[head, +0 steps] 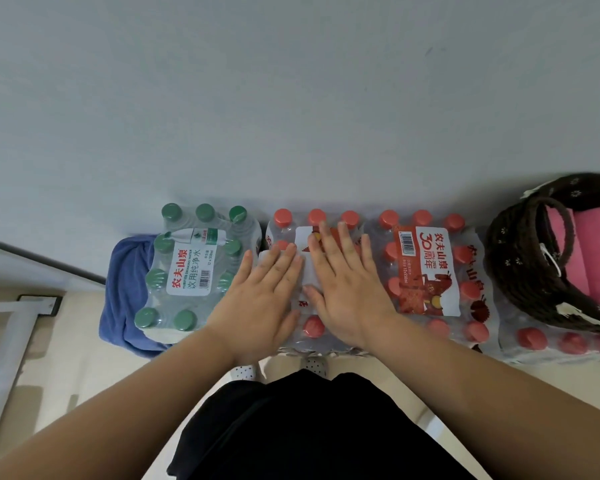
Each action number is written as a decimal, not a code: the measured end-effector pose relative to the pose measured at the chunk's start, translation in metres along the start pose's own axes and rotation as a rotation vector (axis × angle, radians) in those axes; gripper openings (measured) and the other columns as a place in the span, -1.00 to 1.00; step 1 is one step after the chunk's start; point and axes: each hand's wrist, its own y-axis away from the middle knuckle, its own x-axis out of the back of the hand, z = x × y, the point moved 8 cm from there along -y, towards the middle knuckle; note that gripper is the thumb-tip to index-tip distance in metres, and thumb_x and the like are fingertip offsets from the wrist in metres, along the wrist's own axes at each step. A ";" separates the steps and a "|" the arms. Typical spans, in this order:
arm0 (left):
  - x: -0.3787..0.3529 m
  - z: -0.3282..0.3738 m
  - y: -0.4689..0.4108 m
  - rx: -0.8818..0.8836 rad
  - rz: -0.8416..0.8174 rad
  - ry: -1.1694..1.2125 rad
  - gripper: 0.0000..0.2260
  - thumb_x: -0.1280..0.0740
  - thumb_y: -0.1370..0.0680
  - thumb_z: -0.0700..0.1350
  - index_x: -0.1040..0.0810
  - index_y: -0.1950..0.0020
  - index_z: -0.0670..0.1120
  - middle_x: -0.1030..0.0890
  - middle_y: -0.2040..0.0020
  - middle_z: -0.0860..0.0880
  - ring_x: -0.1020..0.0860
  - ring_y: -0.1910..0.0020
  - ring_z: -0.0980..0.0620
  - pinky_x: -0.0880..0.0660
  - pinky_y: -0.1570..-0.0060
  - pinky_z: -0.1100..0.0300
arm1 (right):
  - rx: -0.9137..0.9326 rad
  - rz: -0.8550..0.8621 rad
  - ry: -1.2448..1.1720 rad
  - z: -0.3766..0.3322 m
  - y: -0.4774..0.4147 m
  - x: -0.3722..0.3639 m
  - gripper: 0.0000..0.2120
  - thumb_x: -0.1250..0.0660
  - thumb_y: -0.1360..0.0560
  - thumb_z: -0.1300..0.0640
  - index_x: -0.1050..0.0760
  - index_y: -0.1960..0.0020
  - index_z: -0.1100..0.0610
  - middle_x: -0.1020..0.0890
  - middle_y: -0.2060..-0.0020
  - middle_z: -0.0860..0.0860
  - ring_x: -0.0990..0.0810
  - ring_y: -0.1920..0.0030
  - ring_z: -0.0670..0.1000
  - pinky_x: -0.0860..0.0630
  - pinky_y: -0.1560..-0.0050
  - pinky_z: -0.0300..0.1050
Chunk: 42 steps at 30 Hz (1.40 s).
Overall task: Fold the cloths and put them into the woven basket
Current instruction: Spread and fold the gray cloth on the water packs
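Note:
My left hand (262,296) and my right hand (347,282) lie flat, fingers straight, side by side on top of the middle pack of red-capped water bottles (312,327). A dark brown woven basket (520,265) stands at the far right on another bottle pack, and a folded pink cloth (575,251) lies inside it. A blue cloth (125,285) is bunched on the floor at the left, partly under the green-capped bottle pack (191,265). Neither hand touches a cloth.
Several shrink-wrapped bottle packs line the grey wall, including one with a red label (426,268). A white metal frame (7,327) stands at the left on the pale floor. My dark trousers and spotted slippers (314,365) are below the packs.

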 end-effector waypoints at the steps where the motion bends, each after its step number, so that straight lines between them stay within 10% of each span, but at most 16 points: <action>1: 0.007 -0.003 -0.004 0.018 0.019 0.035 -0.34 0.06 -0.62 0.18 0.02 -0.63 -0.15 0.06 -0.63 -0.10 0.14 -0.61 -0.09 0.06 -0.54 -0.22 | 0.005 0.003 0.004 -0.001 0.000 0.001 -0.31 0.14 -0.62 -0.23 0.21 -0.60 0.12 0.20 -0.60 0.11 0.29 -0.58 0.19 0.13 -0.52 0.35; 18: -0.003 -0.010 -0.052 0.110 0.034 0.136 -0.30 0.36 -0.58 0.31 0.14 -0.64 -0.03 0.14 -0.64 0.01 0.25 -0.60 0.01 0.17 -0.55 -0.20 | 0.031 -0.042 -0.182 0.031 0.000 0.009 -0.37 0.19 -0.63 -0.21 0.24 -0.61 0.01 0.19 -0.60 -0.08 0.39 -0.55 0.00 0.30 -0.53 0.25; 23: -0.005 -0.009 -0.051 0.060 0.003 0.108 -0.30 0.24 -0.60 0.32 0.16 -0.63 -0.05 0.11 -0.64 -0.04 0.20 -0.60 -0.04 0.22 -0.54 -0.15 | -0.020 -0.012 -0.164 0.042 0.010 0.018 -0.37 -0.01 -0.61 -0.25 0.02 -0.61 -0.06 -0.25 -0.54 -0.10 0.11 -0.60 0.03 0.25 -0.55 0.20; 27: 0.000 -0.004 -0.049 -0.039 -0.037 0.009 -0.30 0.24 -0.59 0.31 0.20 -0.62 -0.07 0.09 -0.64 -0.10 0.13 -0.61 -0.12 0.17 -0.53 -0.25 | -0.033 -0.001 -0.163 0.038 0.014 0.026 -0.29 -0.10 -0.51 -0.31 -0.24 -0.56 0.03 -0.47 -0.36 0.02 -0.29 -0.43 0.10 -0.20 -0.47 0.20; 32: 0.011 0.000 -0.050 -0.151 -0.058 0.054 -0.31 -0.04 -0.60 0.32 -0.05 -0.62 -0.03 -0.19 -0.60 -0.03 -0.10 -0.59 -0.08 0.12 -0.54 -0.18 | -0.105 -0.059 -0.332 0.025 0.027 0.033 -0.35 -0.41 -0.51 -0.05 -0.27 -0.53 0.02 -0.38 -0.32 0.01 -0.47 -0.24 0.07 -0.45 -0.30 -0.02; 35: 0.028 0.006 -0.056 -0.200 -0.031 0.075 -0.46 -0.25 -0.51 0.31 -0.42 -0.40 0.05 -0.57 -0.27 0.02 -0.51 -0.27 -0.05 -0.31 -0.33 0.00 | -0.137 -0.074 -0.346 0.022 0.033 0.040 -0.37 -0.43 -0.51 0.00 -0.27 -0.52 -0.03 -0.33 -0.31 -0.05 -0.51 -0.21 0.06 -0.49 -0.24 -0.05; 42: 0.052 0.022 -0.075 -0.205 -0.122 0.396 -0.61 -0.46 -0.36 0.22 -0.57 -0.07 0.04 -0.61 0.04 0.09 -0.56 0.07 0.05 -0.52 0.08 0.06 | -0.222 0.213 -0.578 0.042 0.057 0.089 -0.32 -0.54 -0.39 0.08 -0.37 -0.44 -0.12 -0.47 -0.19 -0.15 -0.45 -0.15 -0.19 -0.41 -0.15 -0.33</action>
